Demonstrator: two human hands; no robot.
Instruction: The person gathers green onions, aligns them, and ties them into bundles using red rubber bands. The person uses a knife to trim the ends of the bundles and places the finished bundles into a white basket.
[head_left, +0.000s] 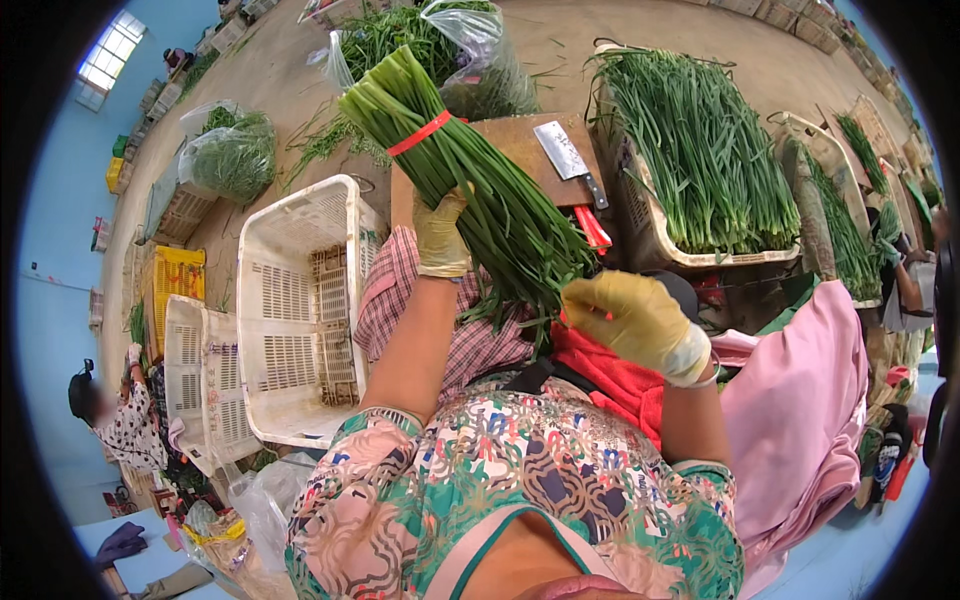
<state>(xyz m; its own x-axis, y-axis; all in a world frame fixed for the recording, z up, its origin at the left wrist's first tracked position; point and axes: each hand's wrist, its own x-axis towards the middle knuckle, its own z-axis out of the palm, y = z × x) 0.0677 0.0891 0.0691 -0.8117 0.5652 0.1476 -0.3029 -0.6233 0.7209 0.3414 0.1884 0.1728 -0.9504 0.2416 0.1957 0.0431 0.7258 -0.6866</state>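
My left hand (444, 229), in a yellow rubber glove, grips a thick bunch of green garlic chives (487, 176) around its middle. A red band (418, 133) wraps the bunch near its cut stalk ends, which point up and left. The leafy tips hang down to the right, close to my right hand (626, 319). That hand wears a similar glove, its fingers curled beside the tips; whether it pinches a leaf is unclear. Behind the bunch lies a wooden board (517, 139) with a cleaver (566, 157) on it. Red strips (592, 227) lie at the board's near right corner.
An upright-sided white plastic crate (300, 202) stands at left. At right, another crate (720, 259) holds many loose chives (694, 142). Plastic bags of greens (487, 75) sit beyond the board. One co-worker (124, 420) is at far left; another's gloved hand (890, 251) shows at far right.
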